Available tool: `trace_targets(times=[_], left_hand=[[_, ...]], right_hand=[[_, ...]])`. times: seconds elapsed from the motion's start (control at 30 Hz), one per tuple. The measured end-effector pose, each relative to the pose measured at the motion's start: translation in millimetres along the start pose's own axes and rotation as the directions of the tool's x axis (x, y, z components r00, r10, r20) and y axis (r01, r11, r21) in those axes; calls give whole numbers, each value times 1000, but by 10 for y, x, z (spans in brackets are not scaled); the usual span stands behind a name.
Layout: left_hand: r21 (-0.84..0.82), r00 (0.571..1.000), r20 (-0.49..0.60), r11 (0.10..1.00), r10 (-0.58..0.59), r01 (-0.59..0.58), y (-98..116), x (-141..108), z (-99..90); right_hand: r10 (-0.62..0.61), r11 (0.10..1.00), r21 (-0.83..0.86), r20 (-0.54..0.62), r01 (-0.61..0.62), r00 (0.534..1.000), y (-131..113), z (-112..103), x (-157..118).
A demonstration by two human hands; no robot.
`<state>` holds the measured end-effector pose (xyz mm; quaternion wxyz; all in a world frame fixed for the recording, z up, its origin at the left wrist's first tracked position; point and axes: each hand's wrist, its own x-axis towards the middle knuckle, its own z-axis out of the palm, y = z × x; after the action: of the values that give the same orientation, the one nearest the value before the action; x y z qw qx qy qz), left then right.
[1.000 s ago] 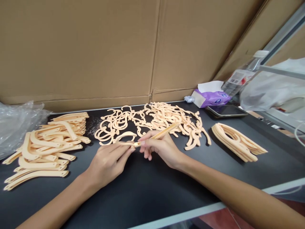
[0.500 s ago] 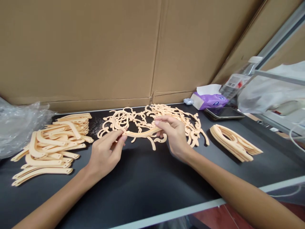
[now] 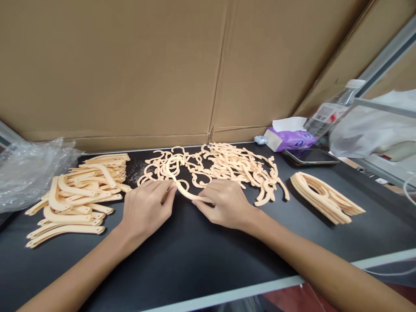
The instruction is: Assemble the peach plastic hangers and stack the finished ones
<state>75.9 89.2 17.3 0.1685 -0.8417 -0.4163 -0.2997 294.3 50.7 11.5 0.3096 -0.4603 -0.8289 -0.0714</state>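
Note:
My left hand [image 3: 147, 206] is closed, thumb and fingers pinching a cream plastic clothes hanger piece near the joint where its curved hook [image 3: 169, 167] meets the arm. My right hand [image 3: 224, 201] is wrapped round the hanger arm [image 3: 187, 193], whose far end its fingers hide. Behind both hands lies a loose heap of small curved hooks [image 3: 234, 162]. To the left of my left hand is a pile of bent hanger arms [image 3: 74, 195] with holes at their ends. Folded hanger pieces [image 3: 320, 197] form a neat stack at the right.
Clear plastic wrapping [image 3: 35, 173] lies at the left edge. At the back right are a purple tissue pack [image 3: 290, 139], a phone [image 3: 311, 156] and a bottle [image 3: 334, 110]. Cardboard [image 3: 113, 69] walls the back of the black table [image 3: 182, 264].
My right hand has turned over, palm down, and come closer to my left hand and lower. The held arm now slopes down to the right. The view has shifted slightly.

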Motion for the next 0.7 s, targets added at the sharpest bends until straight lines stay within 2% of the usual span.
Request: trace_targets(times=[0.17, 0.43, 0.7], left_hand=[[-1, 996, 15, 996, 88, -88, 49, -8, -41], [15, 988, 124, 996, 86, -89, 132, -27, -71], [6, 991, 87, 995, 103, -104, 159, -7, -67]], right_hand=[[19, 999, -29, 5, -18, 1000, -38, -46, 17], [83, 995, -57, 70, -79, 994, -69, -21, -3], [87, 996, -38, 77, -84, 993, -61, 24, -2]])
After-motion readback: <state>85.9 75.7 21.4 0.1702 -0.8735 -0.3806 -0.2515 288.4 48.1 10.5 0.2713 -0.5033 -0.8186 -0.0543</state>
